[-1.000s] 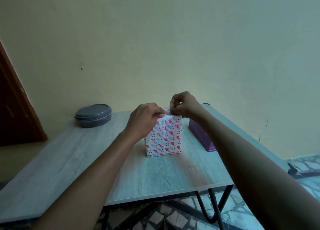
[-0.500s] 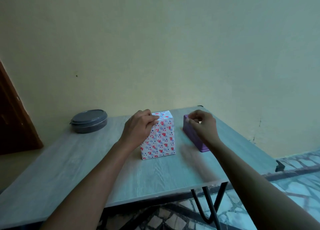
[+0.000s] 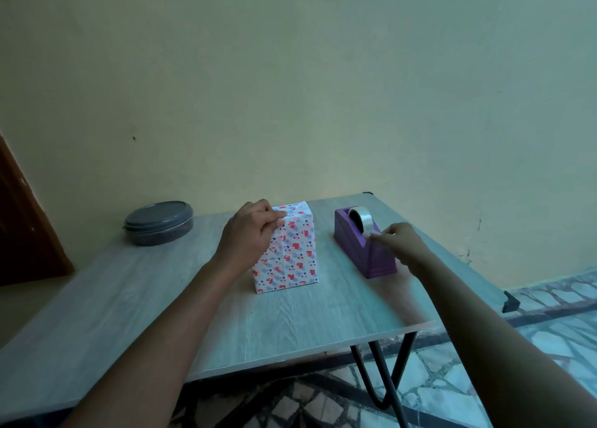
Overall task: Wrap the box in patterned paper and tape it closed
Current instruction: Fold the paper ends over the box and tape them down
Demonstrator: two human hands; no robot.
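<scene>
Box (image 3: 287, 253): upright on the table (image 3: 135, 298), roughly mid-table, already covered in white paper with red hearts and blue shapes. Top folds look creased; the far side and left face are hidden, the left one behind the left hand (image 3: 250, 234).

Head view, only one camera:
- Left hand rests against the box's upper left edge, fingers curled, fingertips pressing the paper at the top corner. Pinching or just pressing, cannot tell.
- Right hand (image 3: 399, 242) sits at the near end of the tape dispenser (image 3: 363, 245), thumb and forefinger drawn together at the cutter end. The tape strip itself is too thin and blurred to confirm it is gripped.
- Dispenser: purple, blocky, wedge-shaped, looks like plastic, just right of the box and not touching it. Clear glossy tape roll (image 3: 361, 219) sits in its slot, lower half hidden.
- Round grey container (image 3: 158, 222), lid on, at the far left of the table, well apart from the box. Contents not visible.
- Table: pale wood-grain top, black hairpin legs, left edge cut off by the frame.
- Both forearms run out of frame at the bottom.
</scene>
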